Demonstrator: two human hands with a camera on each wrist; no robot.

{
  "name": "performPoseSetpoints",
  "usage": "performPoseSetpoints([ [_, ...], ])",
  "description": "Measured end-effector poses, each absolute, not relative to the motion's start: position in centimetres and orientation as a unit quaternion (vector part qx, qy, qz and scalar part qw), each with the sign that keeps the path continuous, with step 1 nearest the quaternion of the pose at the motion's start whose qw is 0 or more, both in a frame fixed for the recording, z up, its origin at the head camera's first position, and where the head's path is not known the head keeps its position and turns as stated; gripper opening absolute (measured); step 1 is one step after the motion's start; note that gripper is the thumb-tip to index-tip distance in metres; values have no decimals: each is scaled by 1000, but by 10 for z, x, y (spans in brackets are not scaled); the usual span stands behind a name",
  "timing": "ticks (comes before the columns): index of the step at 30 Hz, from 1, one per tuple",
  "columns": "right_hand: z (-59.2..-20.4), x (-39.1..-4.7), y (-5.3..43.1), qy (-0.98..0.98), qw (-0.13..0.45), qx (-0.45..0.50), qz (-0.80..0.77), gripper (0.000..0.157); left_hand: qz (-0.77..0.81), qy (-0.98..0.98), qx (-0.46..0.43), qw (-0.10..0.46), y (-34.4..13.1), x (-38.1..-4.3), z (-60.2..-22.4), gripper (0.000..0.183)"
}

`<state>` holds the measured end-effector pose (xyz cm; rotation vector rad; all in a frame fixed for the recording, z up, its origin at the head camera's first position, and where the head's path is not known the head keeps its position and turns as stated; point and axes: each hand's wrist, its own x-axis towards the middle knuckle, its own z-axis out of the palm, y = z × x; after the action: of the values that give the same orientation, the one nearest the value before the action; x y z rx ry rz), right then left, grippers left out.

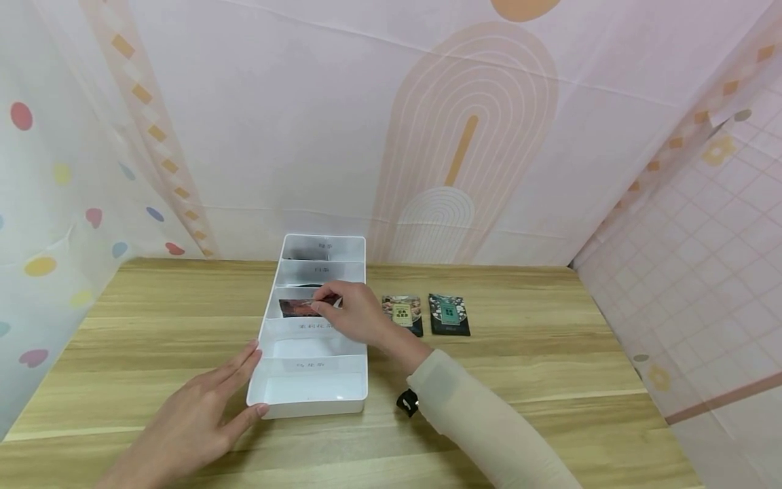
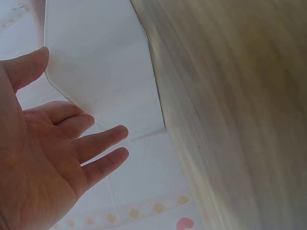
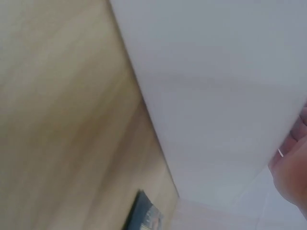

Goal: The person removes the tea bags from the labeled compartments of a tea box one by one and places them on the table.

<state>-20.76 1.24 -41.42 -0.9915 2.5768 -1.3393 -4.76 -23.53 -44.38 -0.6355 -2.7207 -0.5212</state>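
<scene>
A long white divided box [image 1: 314, 409] lies lengthwise on the table, with printed labels in its compartments. My right hand [image 1: 356, 311] reaches over its right side and pinches a dark red sachet [image 1: 296, 308] by its upper edge in the middle compartment. How far down the sachet sits is hidden. At the box's near left corner, my left hand [image 1: 198, 414] touches the rim with thumb and fingertips. The left wrist view shows that hand's fingers [image 2: 98, 143] spread and fairly straight beside the white wall.
To the right of the box lie a sachet with a cream label [image 1: 403, 314] and a dark sachet with a green label [image 1: 449, 314]. A small black object [image 1: 407, 402] shows beside the right sleeve. Dark edges of contents [image 1: 305, 257] show in the far compartments. Patterned cloth [image 1: 293, 136] hangs behind the table.
</scene>
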Motion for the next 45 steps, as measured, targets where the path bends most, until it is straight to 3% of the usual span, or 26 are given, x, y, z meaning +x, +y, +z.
performPoseSetpoints([
  [30, -366, -222, 53, 816, -19, -311, -487, 10, -180, -948, -220, 143, -235, -50, -445, 80],
  [45, -360, -231, 90, 823, -46, -294, -484, 11, -181, -944, -228, 155, -235, -51, -447, 80],
])
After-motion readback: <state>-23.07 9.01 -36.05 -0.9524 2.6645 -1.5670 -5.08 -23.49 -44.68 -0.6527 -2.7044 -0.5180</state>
